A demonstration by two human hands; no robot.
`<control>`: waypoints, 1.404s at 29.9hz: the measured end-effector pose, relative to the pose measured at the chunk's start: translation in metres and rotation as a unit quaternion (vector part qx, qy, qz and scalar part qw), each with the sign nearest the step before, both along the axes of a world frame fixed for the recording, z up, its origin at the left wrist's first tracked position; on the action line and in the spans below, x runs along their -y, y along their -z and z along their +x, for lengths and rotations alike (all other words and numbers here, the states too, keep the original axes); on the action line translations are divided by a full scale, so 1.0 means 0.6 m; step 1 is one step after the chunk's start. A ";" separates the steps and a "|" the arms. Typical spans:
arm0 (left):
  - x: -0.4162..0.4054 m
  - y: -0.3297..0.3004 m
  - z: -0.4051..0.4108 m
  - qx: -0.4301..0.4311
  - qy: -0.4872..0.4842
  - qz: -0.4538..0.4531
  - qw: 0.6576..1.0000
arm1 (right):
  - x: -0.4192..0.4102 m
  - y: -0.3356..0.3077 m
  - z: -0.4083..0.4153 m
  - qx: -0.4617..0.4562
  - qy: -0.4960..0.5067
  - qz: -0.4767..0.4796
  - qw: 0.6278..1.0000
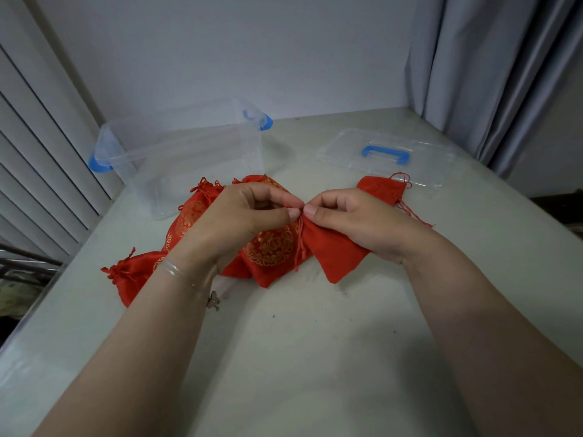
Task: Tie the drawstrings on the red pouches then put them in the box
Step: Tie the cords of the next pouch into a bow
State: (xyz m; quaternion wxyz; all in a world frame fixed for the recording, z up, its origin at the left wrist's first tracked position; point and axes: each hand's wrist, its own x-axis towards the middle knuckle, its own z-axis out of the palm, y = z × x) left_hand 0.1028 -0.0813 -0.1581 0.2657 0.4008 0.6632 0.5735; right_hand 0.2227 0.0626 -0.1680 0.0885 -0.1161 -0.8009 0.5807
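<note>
A plain red pouch (334, 253) hangs between my hands above the table. My right hand (353, 222) pinches its gathered neck. My left hand (252, 216) pinches the thin red drawstring (299, 244) right beside it, and the string's loose ends dangle down. Several red pouches with gold patterns (271, 250) lie in a heap under my left hand. One tied pouch (132, 275) lies at the left end of the heap. Another plain red pouch (381, 189) lies behind my right hand. The clear plastic box (189, 159) with blue latches stands open at the back left.
The box's clear lid (388, 156) with a blue handle lies flat at the back right. A grey curtain (492, 74) hangs at the right, slatted blinds (38, 137) at the left. The white table's left edge (41, 307) runs along a drop.
</note>
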 end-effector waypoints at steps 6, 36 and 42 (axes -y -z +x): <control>-0.002 0.002 0.010 -0.153 -0.060 -0.030 0.986 | -0.002 0.010 -0.009 -0.001 0.028 0.096 0.995; -0.014 0.028 0.015 -0.475 -0.171 -0.005 0.863 | -0.004 0.007 -0.013 -0.058 0.061 -0.020 0.996; -0.017 0.027 0.017 -0.439 -0.160 0.016 0.884 | -0.010 0.001 -0.006 -0.065 0.035 -0.002 0.997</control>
